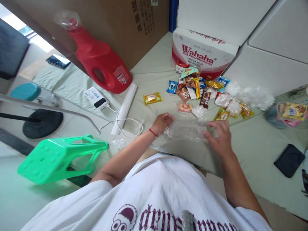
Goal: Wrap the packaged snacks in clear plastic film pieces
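Observation:
A clear, crinkled plastic bag [186, 128] stretches between my two hands just in front of my body. My left hand [163, 123], with a red cord at the wrist, pinches the bag's left end. At its right end, my right hand [220, 136] has thumb and curled fingers at the bag's edge; that hand is slightly blurred. Just beyond the bag lie wrapped snacks [184, 93] in a loose pile. A yellow-wrapped snack [152, 98] sits apart on the left, and a pink-wrapped round biscuit [184, 106] is nearest the bag.
Crumpled clear bags [255, 96] lie right of the pile. Behind it stands a Wahaha carton [202, 54]. At left are a red jug [103, 64], a white power bank [96, 98] with a cable, a white roll [125, 109] and a tipped green stool [60, 157]. A dark pouch [289, 160] lies right.

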Available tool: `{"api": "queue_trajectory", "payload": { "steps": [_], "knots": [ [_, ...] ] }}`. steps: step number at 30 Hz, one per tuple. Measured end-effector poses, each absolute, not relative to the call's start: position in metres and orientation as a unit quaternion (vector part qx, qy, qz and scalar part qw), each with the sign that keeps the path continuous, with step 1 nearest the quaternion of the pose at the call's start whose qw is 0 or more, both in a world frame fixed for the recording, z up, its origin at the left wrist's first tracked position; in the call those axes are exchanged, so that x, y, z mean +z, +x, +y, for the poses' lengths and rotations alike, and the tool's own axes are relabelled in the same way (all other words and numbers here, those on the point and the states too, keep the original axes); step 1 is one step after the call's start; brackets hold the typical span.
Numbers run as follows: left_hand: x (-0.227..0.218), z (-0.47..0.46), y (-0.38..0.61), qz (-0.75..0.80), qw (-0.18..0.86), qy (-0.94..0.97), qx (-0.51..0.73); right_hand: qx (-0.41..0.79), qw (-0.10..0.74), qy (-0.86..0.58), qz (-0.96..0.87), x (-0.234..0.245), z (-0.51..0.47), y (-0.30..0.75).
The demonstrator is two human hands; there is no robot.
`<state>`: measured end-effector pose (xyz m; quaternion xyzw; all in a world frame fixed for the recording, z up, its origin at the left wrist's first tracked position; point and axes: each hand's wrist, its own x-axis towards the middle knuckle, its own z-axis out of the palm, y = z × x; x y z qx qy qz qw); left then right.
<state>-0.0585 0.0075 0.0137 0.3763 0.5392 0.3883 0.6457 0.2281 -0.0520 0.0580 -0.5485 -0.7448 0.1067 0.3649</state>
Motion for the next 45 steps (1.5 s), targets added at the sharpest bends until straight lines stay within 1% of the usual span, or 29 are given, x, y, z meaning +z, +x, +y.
{"api": "queue_trajectory", "payload": {
  "steps": [2,4,6,10,12,14,17,19,20,24,26,28,30,32,36,39,41,42,44,45],
  "knots": [
    [0.012,0.008,-0.056,0.533,0.647,0.382,0.39,0.102,0.298,-0.449,-0.836,0.058,-0.065,0.204],
    [0.011,0.01,-0.055,0.531,0.648,0.385,0.387,0.105,0.251,-0.398,-0.876,0.053,-0.073,0.183],
    [0.012,0.012,-0.055,0.533,0.648,0.391,0.379,0.112,0.252,-0.399,-0.875,0.044,-0.076,0.168],
    [0.016,0.018,-0.053,0.534,0.648,0.406,0.36,0.105,0.27,-0.47,-0.834,0.026,-0.071,0.15],
    [0.019,0.018,-0.052,0.523,0.645,0.408,0.379,0.117,0.268,-0.494,-0.819,0.02,-0.066,0.143],
    [0.022,0.011,-0.054,0.516,0.625,0.392,0.434,0.161,0.294,-0.517,-0.787,0.016,-0.061,0.137],
    [0.024,-0.015,-0.059,0.565,0.548,0.327,0.523,0.238,0.377,-0.579,-0.683,0.02,-0.061,0.126],
    [0.025,-0.04,-0.06,0.622,0.5,0.29,0.529,0.299,0.422,-0.614,-0.596,0.028,-0.066,0.116],
    [0.025,-0.052,-0.058,0.638,0.495,0.284,0.516,0.338,0.436,-0.625,-0.553,0.033,-0.069,0.111],
    [0.032,-0.079,-0.045,0.604,0.555,0.297,0.489,0.512,0.457,-0.599,-0.413,0.051,-0.084,0.091],
    [0.036,-0.076,-0.042,0.573,0.583,0.263,0.513,0.554,0.484,-0.573,-0.362,0.057,-0.087,0.091],
    [0.038,-0.066,-0.043,0.563,0.598,0.212,0.529,0.554,0.528,-0.556,-0.324,0.059,-0.086,0.103],
    [0.037,-0.054,-0.05,0.572,0.606,0.208,0.512,0.539,0.56,-0.552,-0.302,0.058,-0.081,0.125],
    [0.034,-0.04,-0.058,0.583,0.61,0.249,0.475,0.532,0.56,-0.569,-0.282,0.055,-0.074,0.152],
    [0.027,-0.009,-0.075,0.587,0.621,0.312,0.414,0.513,0.512,-0.642,-0.25,0.045,-0.062,0.199],
    [0.021,0.018,-0.088,0.587,0.624,0.41,0.313,0.533,0.451,-0.662,-0.271,0.039,-0.053,0.219],
    [0.02,0.032,-0.097,0.615,0.564,0.482,0.267,0.545,0.422,-0.664,-0.289,0.036,-0.047,0.226],
    [0.021,0.036,-0.1,0.642,0.504,0.509,0.274,0.542,0.417,-0.667,-0.294,0.034,-0.044,0.227],
    [0.027,0.037,-0.105,0.682,0.335,0.554,0.34,0.526,0.421,-0.675,-0.302,0.032,-0.039,0.227],
    [0.032,0.033,-0.104,0.673,0.257,0.58,0.379,0.519,0.423,-0.677,-0.307,0.03,-0.038,0.226]
  ]
}}
